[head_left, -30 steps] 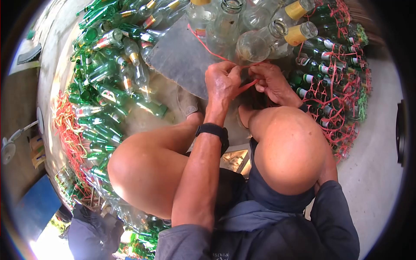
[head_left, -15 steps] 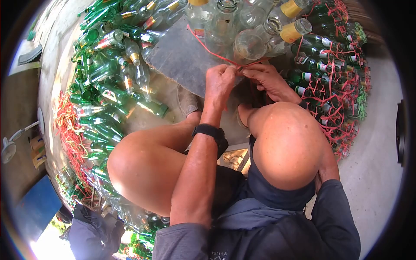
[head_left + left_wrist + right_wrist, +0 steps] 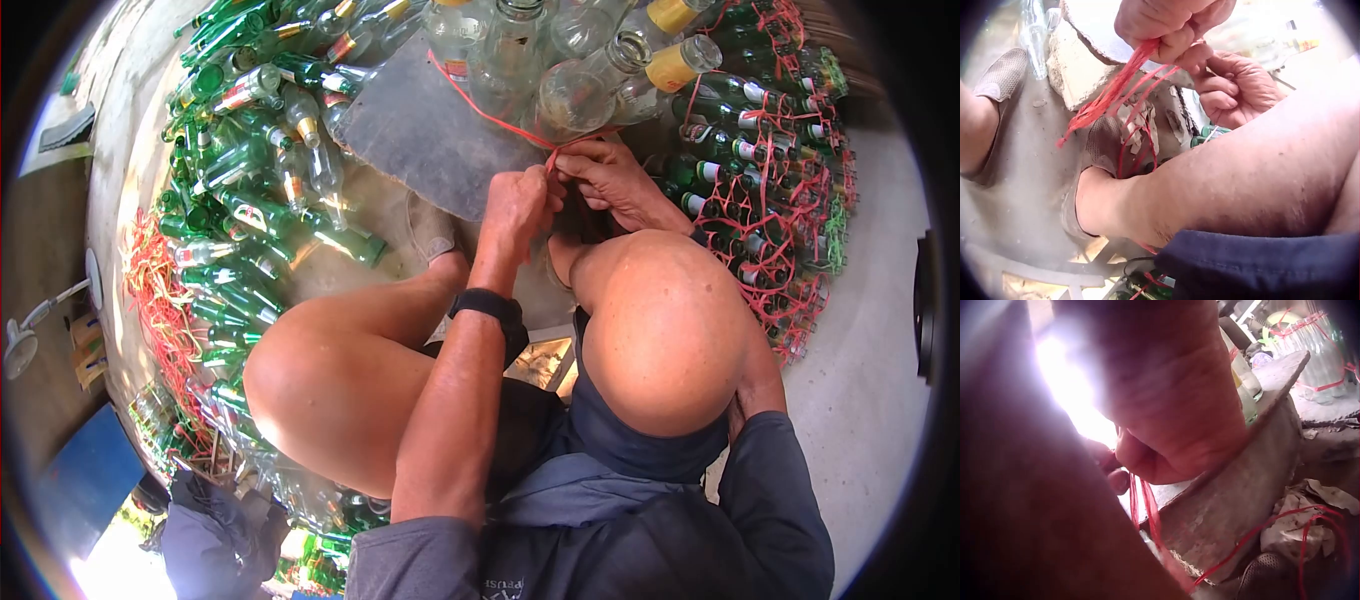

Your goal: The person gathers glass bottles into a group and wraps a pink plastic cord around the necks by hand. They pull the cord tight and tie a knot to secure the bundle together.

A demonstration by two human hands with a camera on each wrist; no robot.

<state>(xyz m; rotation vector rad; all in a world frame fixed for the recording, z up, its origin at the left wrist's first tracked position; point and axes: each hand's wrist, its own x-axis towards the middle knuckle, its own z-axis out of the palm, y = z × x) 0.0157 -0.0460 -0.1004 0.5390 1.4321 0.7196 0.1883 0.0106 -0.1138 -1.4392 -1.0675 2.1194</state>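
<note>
A red plastic string (image 3: 480,108) runs round the front of a cluster of clear glass bottles (image 3: 575,100) on a dark slab (image 3: 430,130). Its two sides meet at the hands, just below the bottles. My left hand (image 3: 518,212) grips the string, and a bundle of loose red strands (image 3: 1110,90) hangs from its fist in the left wrist view. Close on its right, my right hand (image 3: 618,185) pinches the string where the sides come together. In the right wrist view the right hand (image 3: 1166,394) hides most of that meeting point, with red strands (image 3: 1150,512) dropping below it.
Many green and clear bottles (image 3: 240,165) lie heaped on the left. Bottles bound in red string netting (image 3: 760,210) stand at the right. A tangle of red string (image 3: 155,270) lies at far left. Both knees (image 3: 660,340) flank the forearms. Crumpled paper (image 3: 1294,528) lies below the slab.
The left hand has come down towards the body, drawing the string tighter against the bottles. The string's sides, earlier spread between the hands, now meet at one point by the right fingertips.
</note>
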